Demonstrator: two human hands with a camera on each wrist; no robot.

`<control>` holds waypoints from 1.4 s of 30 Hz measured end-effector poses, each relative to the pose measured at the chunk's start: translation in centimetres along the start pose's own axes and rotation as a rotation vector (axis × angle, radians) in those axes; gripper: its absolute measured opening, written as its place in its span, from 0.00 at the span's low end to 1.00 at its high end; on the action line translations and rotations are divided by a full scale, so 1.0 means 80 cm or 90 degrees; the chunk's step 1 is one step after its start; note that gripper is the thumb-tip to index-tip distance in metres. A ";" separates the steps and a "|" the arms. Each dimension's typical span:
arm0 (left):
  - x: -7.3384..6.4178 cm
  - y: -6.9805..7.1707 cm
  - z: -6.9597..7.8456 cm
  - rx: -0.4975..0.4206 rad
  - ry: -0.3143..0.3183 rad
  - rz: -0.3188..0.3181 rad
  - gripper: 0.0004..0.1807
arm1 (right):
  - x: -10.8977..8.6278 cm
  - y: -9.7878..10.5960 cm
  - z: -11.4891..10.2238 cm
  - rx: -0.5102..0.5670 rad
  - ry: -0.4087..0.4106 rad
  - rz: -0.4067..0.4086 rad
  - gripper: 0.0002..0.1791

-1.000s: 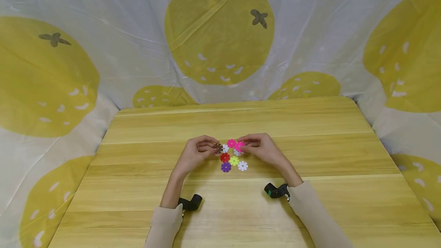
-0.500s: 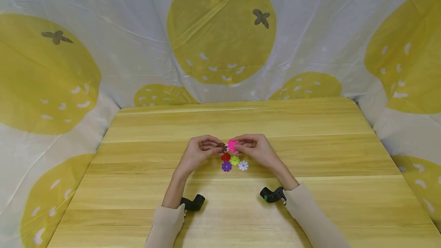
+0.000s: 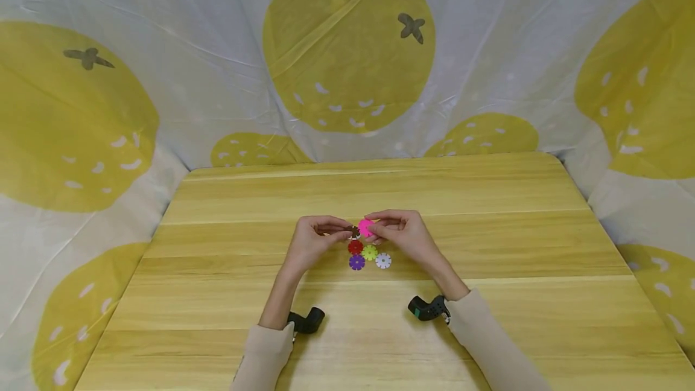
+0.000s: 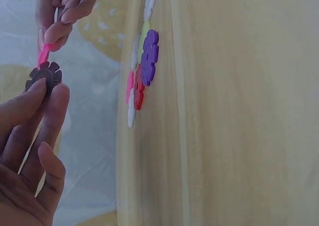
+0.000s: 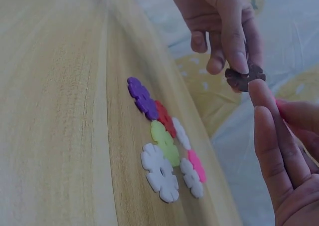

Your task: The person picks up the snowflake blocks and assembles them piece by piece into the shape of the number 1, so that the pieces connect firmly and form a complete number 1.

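Brown disc [image 3: 355, 232], in the head view, is pinched above the worktop [image 3: 217, 246] by the left hand's grip [image 3: 309, 243], just beside the pink disc [image 3: 365, 227] that the right hand's grip [image 3: 409, 237] pinches. In the left wrist view their edges appear to meet, so a crooked angle could make one slip. In the right wrist view the right fingers [image 5: 263, 94] hide most of the pink one, while a purple disc [image 5: 142, 98], red disc [image 5: 165, 118], yellow disc [image 5: 165, 142] and white disc [image 5: 159, 172] lie below.

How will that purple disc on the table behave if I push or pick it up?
The purple disc looks thin, so it is probably light. Likely stiff too: the similar brown disc, pinched by the left hand, shows no visible bend. Lying flat, the purple disc should slide rather than roll, perhaps nudging the red disc close beside it.
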State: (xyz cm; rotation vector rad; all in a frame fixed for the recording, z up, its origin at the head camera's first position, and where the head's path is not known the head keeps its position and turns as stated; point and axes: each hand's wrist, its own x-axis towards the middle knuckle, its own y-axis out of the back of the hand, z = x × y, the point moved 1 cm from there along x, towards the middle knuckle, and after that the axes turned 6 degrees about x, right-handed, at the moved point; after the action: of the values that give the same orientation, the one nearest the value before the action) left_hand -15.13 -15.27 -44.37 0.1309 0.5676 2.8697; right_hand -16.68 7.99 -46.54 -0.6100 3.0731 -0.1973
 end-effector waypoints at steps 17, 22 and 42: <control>0.000 -0.006 0.005 0.021 -0.059 0.004 0.08 | -0.005 -0.005 -0.009 0.021 0.032 0.009 0.14; 0.000 -0.007 0.003 0.045 -0.072 0.025 0.09 | -0.005 -0.010 -0.009 0.019 0.038 0.014 0.14; -0.002 -0.005 0.002 0.131 -0.109 0.024 0.07 | -0.002 -0.015 0.002 -0.015 -0.005 0.030 0.13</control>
State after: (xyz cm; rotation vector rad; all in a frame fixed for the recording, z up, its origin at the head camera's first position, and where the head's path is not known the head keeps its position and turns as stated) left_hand -14.86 -14.85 -44.37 0.4187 0.8310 2.7924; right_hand -16.07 6.92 -46.55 -0.5369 3.0825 -0.1573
